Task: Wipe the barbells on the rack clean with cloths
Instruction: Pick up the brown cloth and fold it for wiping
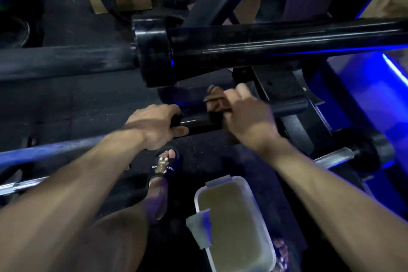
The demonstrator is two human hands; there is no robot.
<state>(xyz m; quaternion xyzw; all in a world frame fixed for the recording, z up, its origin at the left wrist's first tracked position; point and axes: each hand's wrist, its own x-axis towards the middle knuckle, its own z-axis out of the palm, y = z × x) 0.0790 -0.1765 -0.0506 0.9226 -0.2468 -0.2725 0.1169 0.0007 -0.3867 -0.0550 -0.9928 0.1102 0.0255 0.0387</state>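
black steel sleeve: wipe in progress, slip and spill hazards

right hand (247,121) curled round brown cloth (215,104), pressing it onto black barbell sleeve (198,123) low on rack (375,99). left hand (154,128) wrapped round same sleeve just beside cloth, steadying it. second, thicker barbell (265,44) racked directly above, close over both hands.

probable faults:
- sleeve likely free to spin under wiping pressure; possible loss of left-hand hold.
- knuckle strike on upper bar if cloth hand lifted carelessly.
- open container (236,223) of murky liquid on floor, near sandalled foot (164,163); likely spill if kicked or stepped back into.
- pale cloth (199,229) draped over container rim, easily dragged off.

not determinable:
- fingertips of both hands, hidden behind sleeve and cloth.
- sleeve's outer end and rack cradle, masked by right hand.
- cleanliness of dark surfaces under dim blue light.
- lower chrome bar (335,157) partly cut off by forearms.
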